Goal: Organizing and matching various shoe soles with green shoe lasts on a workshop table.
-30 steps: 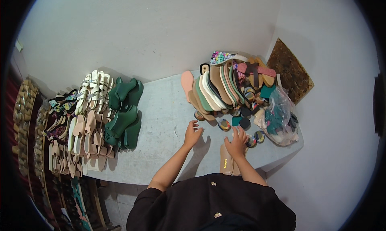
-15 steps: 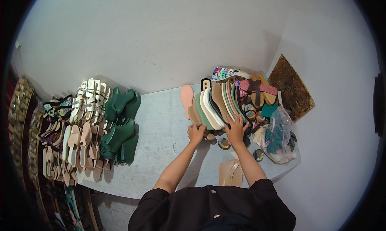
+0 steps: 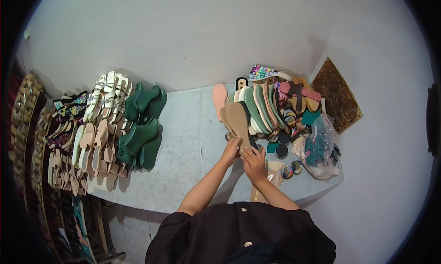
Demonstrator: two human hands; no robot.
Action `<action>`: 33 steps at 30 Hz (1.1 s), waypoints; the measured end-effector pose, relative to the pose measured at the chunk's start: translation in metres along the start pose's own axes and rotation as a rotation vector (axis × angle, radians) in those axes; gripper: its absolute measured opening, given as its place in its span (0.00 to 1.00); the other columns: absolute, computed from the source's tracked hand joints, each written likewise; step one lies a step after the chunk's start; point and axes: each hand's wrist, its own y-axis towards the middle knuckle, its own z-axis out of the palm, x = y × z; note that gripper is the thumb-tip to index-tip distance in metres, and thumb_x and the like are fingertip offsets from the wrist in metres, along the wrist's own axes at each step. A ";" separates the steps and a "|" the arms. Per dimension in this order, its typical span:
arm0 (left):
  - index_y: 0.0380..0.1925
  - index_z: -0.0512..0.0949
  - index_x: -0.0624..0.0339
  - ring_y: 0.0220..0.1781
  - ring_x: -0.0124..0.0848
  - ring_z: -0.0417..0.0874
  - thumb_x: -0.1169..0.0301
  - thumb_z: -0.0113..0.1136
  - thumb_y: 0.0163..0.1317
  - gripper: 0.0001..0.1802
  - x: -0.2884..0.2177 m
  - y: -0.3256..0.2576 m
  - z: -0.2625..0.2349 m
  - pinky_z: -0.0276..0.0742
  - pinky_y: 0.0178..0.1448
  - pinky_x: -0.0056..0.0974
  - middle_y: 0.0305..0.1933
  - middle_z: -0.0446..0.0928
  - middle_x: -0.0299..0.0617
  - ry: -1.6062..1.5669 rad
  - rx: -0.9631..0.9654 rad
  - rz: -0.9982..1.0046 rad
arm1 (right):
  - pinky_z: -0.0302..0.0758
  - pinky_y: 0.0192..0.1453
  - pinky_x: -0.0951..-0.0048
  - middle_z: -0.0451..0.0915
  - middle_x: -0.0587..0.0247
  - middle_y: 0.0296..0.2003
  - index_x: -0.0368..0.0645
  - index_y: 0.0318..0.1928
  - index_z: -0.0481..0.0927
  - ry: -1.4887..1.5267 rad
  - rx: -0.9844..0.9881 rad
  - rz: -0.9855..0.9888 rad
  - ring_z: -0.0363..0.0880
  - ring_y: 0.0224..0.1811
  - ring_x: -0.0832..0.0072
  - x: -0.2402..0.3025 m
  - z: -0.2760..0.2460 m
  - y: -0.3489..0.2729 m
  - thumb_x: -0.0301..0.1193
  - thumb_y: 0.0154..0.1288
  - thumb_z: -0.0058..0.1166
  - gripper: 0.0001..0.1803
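Left hand (image 3: 233,149) pinches tan sole (image 3: 237,119); right hand (image 3: 253,163) touches it, grip unclear. Slip could topple stack (image 3: 254,109) beyond hands.

Soft light casts faint shadows on the plain grey wall (image 3: 193,30) and flat bluish-grey tabletop (image 3: 181,140), its front edge bowed by fisheye distortion.

Loose soles (image 3: 254,109) (and rowed sandals (image 3: 87,137)) suggest a shoe workshop.
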 end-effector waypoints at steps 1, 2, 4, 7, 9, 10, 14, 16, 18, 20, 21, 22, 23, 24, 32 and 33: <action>0.54 0.68 0.58 0.47 0.34 0.77 0.46 0.43 0.66 0.29 0.001 -0.007 -0.001 0.73 0.45 0.40 0.48 0.74 0.41 -0.108 0.060 -0.103 | 0.58 0.63 0.47 0.79 0.61 0.47 0.47 0.46 0.81 0.001 0.009 0.001 0.73 0.54 0.59 0.007 -0.005 -0.004 0.26 0.56 0.55 0.15; 0.57 0.65 0.56 0.47 0.35 0.78 0.43 0.39 0.66 0.31 0.009 -0.004 -0.005 0.73 0.45 0.40 0.51 0.73 0.42 -0.153 0.072 -0.124 | 0.61 0.62 0.52 0.79 0.58 0.47 0.44 0.47 0.80 0.099 -0.009 0.054 0.72 0.55 0.57 0.013 -0.008 -0.006 0.25 0.57 0.55 0.15; 0.58 0.64 0.54 0.47 0.36 0.78 0.42 0.38 0.66 0.32 0.019 -0.005 -0.008 0.73 0.46 0.41 0.52 0.72 0.43 -0.207 0.066 -0.152 | 0.68 0.59 0.66 0.79 0.52 0.47 0.39 0.49 0.78 0.258 -0.097 0.145 0.74 0.55 0.58 0.013 -0.014 -0.009 0.25 0.62 0.52 0.14; 0.60 0.61 0.52 0.46 0.36 0.78 0.41 0.41 0.64 0.33 0.029 0.001 -0.014 0.72 0.46 0.42 0.54 0.72 0.44 -0.361 0.115 -0.212 | 0.69 0.57 0.69 0.78 0.54 0.47 0.36 0.50 0.77 0.593 -0.273 0.531 0.75 0.51 0.66 0.016 -0.037 0.006 0.28 0.67 0.50 0.13; 0.55 0.66 0.51 0.45 0.34 0.78 0.41 0.47 0.62 0.31 0.029 0.005 -0.013 0.72 0.46 0.41 0.52 0.73 0.42 -0.271 0.131 -0.211 | 0.69 0.56 0.71 0.78 0.54 0.47 0.35 0.50 0.76 0.630 -0.291 0.539 0.75 0.50 0.69 0.011 -0.057 0.013 0.29 0.68 0.49 0.14; 0.47 0.70 0.53 0.42 0.32 0.78 0.47 0.57 0.58 0.26 0.022 0.000 -0.008 0.73 0.43 0.40 0.46 0.75 0.40 -0.225 0.154 -0.183 | 0.69 0.55 0.73 0.78 0.55 0.47 0.34 0.50 0.75 0.661 -0.320 0.556 0.75 0.49 0.72 0.008 -0.065 0.013 0.31 0.69 0.48 0.15; 0.41 0.71 0.53 0.37 0.30 0.78 0.57 0.62 0.57 0.18 0.019 0.000 0.011 0.75 0.37 0.37 0.40 0.76 0.38 -0.138 0.118 -0.184 | 0.70 0.54 0.74 0.77 0.56 0.47 0.32 0.51 0.73 0.576 -0.455 0.494 0.76 0.47 0.72 0.008 -0.075 0.004 0.33 0.71 0.46 0.17; 0.43 0.72 0.56 0.33 0.29 0.78 0.65 0.63 0.56 0.17 0.023 -0.002 0.017 0.76 0.32 0.33 0.36 0.77 0.37 -0.089 0.040 -0.023 | 0.72 0.49 0.75 0.77 0.59 0.45 0.35 0.51 0.74 0.533 -0.511 0.460 0.76 0.45 0.74 0.006 -0.072 0.000 0.34 0.71 0.45 0.16; 0.43 0.73 0.57 0.32 0.28 0.78 0.66 0.62 0.58 0.15 0.027 -0.008 0.018 0.76 0.32 0.33 0.35 0.77 0.36 -0.131 -0.034 -0.023 | 0.74 0.45 0.77 0.78 0.61 0.44 0.37 0.51 0.74 0.492 -0.561 0.430 0.76 0.43 0.76 0.006 -0.072 -0.006 0.35 0.72 0.44 0.16; 0.43 0.74 0.57 0.31 0.27 0.78 0.67 0.60 0.59 0.13 0.033 -0.017 0.010 0.77 0.32 0.32 0.34 0.78 0.35 -0.171 -0.116 -0.030 | 0.77 0.36 0.79 0.76 0.58 0.46 0.40 0.52 0.72 0.608 -0.451 0.648 0.78 0.45 0.76 0.012 -0.078 -0.008 0.38 0.72 0.42 0.17; 0.43 0.74 0.58 0.31 0.25 0.78 0.66 0.59 0.60 0.13 0.034 -0.024 -0.005 0.77 0.33 0.32 0.33 0.78 0.35 -0.129 -0.032 -0.014 | 0.77 0.36 0.79 0.76 0.58 0.46 0.40 0.52 0.72 0.608 -0.442 0.654 0.78 0.45 0.76 0.011 -0.078 -0.011 0.38 0.72 0.42 0.17; 0.43 0.75 0.59 0.32 0.24 0.78 0.66 0.57 0.61 0.12 0.034 -0.032 -0.020 0.77 0.34 0.32 0.33 0.78 0.34 -0.084 0.052 0.003 | 0.77 0.32 0.80 0.76 0.59 0.46 0.41 0.53 0.71 0.695 -0.352 0.699 0.79 0.44 0.75 0.008 -0.079 -0.015 0.39 0.72 0.42 0.17; 0.43 0.75 0.59 0.32 0.24 0.78 0.66 0.57 0.61 0.12 0.036 -0.042 -0.031 0.77 0.34 0.32 0.33 0.78 0.34 -0.087 0.046 -0.007 | 0.76 0.27 0.82 0.76 0.59 0.46 0.42 0.53 0.70 0.780 -0.259 0.745 0.80 0.42 0.74 0.006 -0.079 -0.018 0.39 0.72 0.42 0.17; 0.43 0.76 0.59 0.32 0.23 0.78 0.67 0.56 0.62 0.11 0.038 -0.054 -0.043 0.77 0.35 0.31 0.33 0.78 0.34 -0.050 0.044 0.010 | 0.77 0.31 0.81 0.76 0.61 0.45 0.41 0.54 0.69 0.858 -0.208 0.768 0.82 0.40 0.71 0.006 -0.080 -0.021 0.38 0.71 0.43 0.18; 0.40 0.77 0.57 0.29 0.19 0.75 0.68 0.56 0.62 0.09 0.079 -0.139 -0.129 0.72 0.34 0.28 0.28 0.75 0.28 0.073 -0.218 0.008 | 0.76 0.46 0.73 0.79 0.52 0.47 0.39 0.39 0.81 0.542 0.113 0.219 0.80 0.45 0.67 0.053 -0.066 -0.043 0.25 0.57 0.60 0.09; 0.40 0.77 0.57 0.29 0.19 0.75 0.68 0.56 0.62 0.09 0.086 -0.144 -0.136 0.72 0.34 0.28 0.28 0.75 0.28 0.067 -0.240 -0.003 | 0.76 0.46 0.73 0.79 0.52 0.47 0.39 0.39 0.81 0.557 0.133 0.222 0.80 0.45 0.67 0.057 -0.059 -0.045 0.25 0.57 0.60 0.09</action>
